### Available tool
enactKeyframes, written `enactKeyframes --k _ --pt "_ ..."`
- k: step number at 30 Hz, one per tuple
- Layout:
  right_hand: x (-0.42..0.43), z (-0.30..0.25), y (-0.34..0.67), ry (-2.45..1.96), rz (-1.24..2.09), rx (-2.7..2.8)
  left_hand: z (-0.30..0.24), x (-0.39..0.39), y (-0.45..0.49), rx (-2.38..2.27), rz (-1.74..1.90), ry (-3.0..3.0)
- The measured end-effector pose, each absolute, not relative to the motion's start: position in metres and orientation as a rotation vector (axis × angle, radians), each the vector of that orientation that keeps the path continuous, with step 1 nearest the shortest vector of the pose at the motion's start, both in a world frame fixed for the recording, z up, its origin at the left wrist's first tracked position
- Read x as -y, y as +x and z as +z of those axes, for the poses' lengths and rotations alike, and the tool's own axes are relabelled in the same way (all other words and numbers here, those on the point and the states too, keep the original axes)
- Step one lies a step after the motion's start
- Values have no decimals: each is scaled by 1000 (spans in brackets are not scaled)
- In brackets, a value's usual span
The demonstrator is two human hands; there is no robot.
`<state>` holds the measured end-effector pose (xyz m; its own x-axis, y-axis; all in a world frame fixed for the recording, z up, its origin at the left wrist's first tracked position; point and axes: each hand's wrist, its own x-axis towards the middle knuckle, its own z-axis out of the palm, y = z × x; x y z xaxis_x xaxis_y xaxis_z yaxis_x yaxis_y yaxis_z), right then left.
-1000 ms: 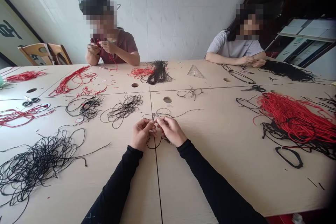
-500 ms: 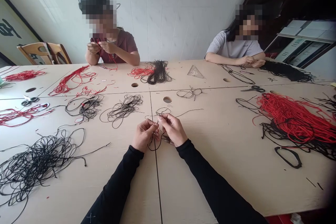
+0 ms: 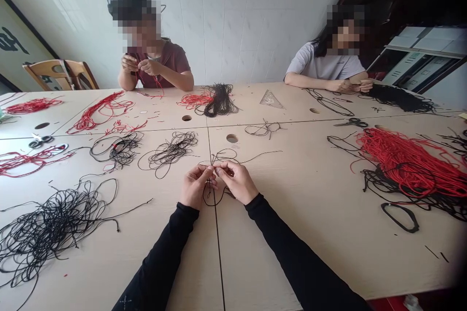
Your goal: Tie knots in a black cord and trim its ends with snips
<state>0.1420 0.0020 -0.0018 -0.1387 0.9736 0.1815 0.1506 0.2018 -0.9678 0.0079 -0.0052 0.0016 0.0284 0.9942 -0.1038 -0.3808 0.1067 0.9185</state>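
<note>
Pale tabletop (image 3: 310,214), crossed by dark seams, set before a light panelled wall (image 3: 251,24). Thin black cord (image 3: 209,204) is pinched at the table's middle between thumb and fingers of both the left hand (image 3: 198,185) and the right hand (image 3: 237,181); the fingertips are brought nearly together, and a loop is hung below them. Exact knotting hidden by the fingers. Beyond the hands, a small black coil (image 3: 269,130) is laid near a round hole (image 3: 232,138). To the left, a large black tangle (image 3: 54,228) is spread; to the right, a red cord pile (image 3: 397,155) is heaped over black strands. Scissors (image 3: 359,123) are placed just behind that pile. Across the table, red cord is handled by a person in dark red (image 3: 175,63).
</note>
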Motion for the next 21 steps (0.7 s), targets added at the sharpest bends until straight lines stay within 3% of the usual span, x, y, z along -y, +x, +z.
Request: enactKeyframes --k 8,21 --pt "-2 2 145 -1192 1013 1478 1 5 8 -956 1296 800" --pt "0 4 137 -993 1374 1213 1 5 8 -982 1388 809"
